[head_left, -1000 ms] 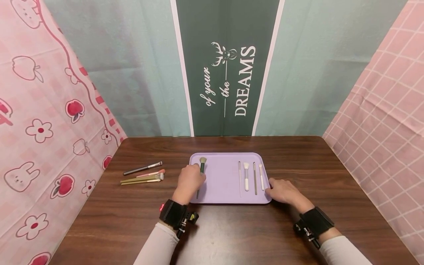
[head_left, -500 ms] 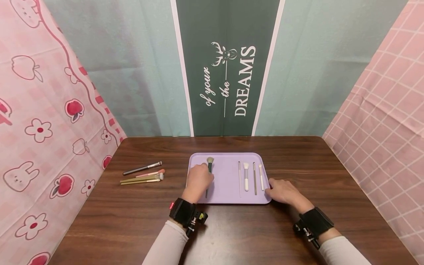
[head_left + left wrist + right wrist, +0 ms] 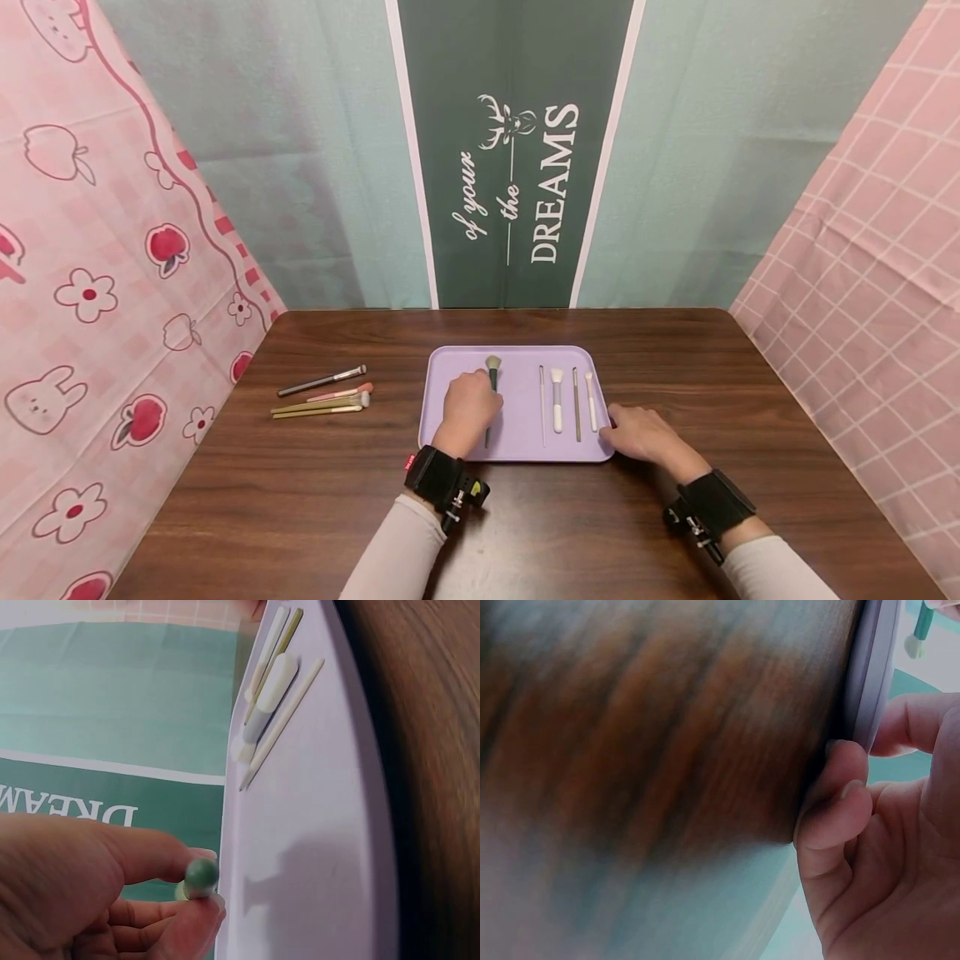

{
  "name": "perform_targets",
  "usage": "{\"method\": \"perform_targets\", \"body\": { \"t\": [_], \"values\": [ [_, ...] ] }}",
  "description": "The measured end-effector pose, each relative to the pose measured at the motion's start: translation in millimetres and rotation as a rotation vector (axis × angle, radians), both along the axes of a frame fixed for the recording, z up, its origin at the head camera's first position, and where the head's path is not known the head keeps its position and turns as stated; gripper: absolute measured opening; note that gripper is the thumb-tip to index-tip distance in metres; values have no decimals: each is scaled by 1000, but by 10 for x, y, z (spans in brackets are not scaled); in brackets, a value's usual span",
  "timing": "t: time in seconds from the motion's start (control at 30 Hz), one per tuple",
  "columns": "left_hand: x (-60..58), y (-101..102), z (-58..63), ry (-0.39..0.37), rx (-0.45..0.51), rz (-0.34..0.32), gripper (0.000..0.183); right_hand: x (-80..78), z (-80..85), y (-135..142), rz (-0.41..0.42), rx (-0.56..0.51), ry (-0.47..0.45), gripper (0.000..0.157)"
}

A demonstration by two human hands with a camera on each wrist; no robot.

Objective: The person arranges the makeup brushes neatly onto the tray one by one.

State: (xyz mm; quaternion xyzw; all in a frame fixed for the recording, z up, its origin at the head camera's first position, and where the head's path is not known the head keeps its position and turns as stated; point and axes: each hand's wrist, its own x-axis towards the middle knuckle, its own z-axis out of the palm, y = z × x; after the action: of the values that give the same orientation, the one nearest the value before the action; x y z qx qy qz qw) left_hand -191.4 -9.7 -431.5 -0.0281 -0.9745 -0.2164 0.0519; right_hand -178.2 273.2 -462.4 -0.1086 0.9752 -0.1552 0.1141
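Observation:
My left hand (image 3: 468, 408) pinches a green makeup brush (image 3: 492, 364) between thumb and fingers, over the middle of the lilac tray (image 3: 521, 421). Its bristles point to the far side, and the rounded handle end (image 3: 201, 876) faces the left wrist camera. At the tray's right edge, my right hand (image 3: 641, 432) grips the rim, with fingertips on both sides of it in the right wrist view. Several brushes lie side by side on the tray's right part: a thin pale one (image 3: 543, 412), a thick white-grey one (image 3: 557, 402), an olive one (image 3: 577, 408) and a small white one (image 3: 591, 400).
Left of the tray, a loose group of brushes lies on the dark wooden table (image 3: 585, 533): a black one (image 3: 318, 383), a pink one (image 3: 341, 392) and olive ones (image 3: 318, 409). Fabric curtains (image 3: 322, 167) surround the table's back and sides.
My left hand has moved right across the tray with the green makeup brush, from near its left edge to the middle. The right hand has stayed at the rim.

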Motion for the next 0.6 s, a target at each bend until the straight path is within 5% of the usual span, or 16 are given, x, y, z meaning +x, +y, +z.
{"method": "perform_targets", "body": {
  "t": [0.6],
  "values": [
    [-36, 201, -106, -28, 27, -15, 12, 3, 9, -1, -6, 0, -11, 17]
  ]
}}
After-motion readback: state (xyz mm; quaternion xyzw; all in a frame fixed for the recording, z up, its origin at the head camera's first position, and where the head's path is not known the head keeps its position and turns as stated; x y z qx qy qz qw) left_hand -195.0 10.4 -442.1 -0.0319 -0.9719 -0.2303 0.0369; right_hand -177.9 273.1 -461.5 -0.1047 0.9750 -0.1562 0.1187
